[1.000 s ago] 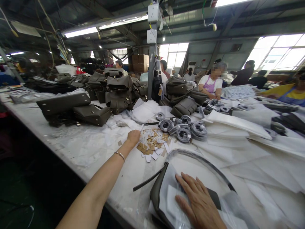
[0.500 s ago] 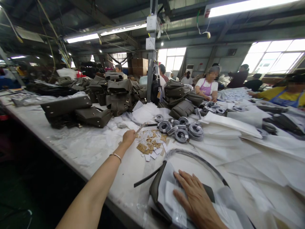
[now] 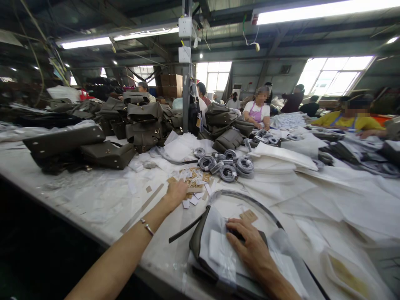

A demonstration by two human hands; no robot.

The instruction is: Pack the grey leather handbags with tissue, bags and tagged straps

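My left hand point(image 3: 176, 194) reaches down to the pile of brown and white hang tags point(image 3: 197, 178) with white strings. Its fingers are blurred and partly hidden, so whether they grip a tag is unclear. A grey-brown strip point(image 3: 143, 207) lies on the table to the left of this hand. My right hand point(image 3: 250, 246) rests with outstretched fingers on a dark olive handbag point(image 3: 196, 241), partly covered with white sheeting and clear plastic. The bag's wrapped strap point(image 3: 265, 204) arches behind it. A brown tag point(image 3: 248, 215) lies just beyond my right fingertips.
Coiled, plastic-wrapped straps point(image 3: 228, 173) lie behind the tags. Dark bags point(image 3: 108, 154) are heaped at the left and around a metal post point(image 3: 185, 91). White sheets point(image 3: 312, 191) spread across the right; a plastic tray point(image 3: 346, 275) sits near the front. Several people work across the table.
My left hand has let go of the thin strip, now on the table, and moved to the tag pile. A brown tag now shows by my right hand. The view has turned rightward.
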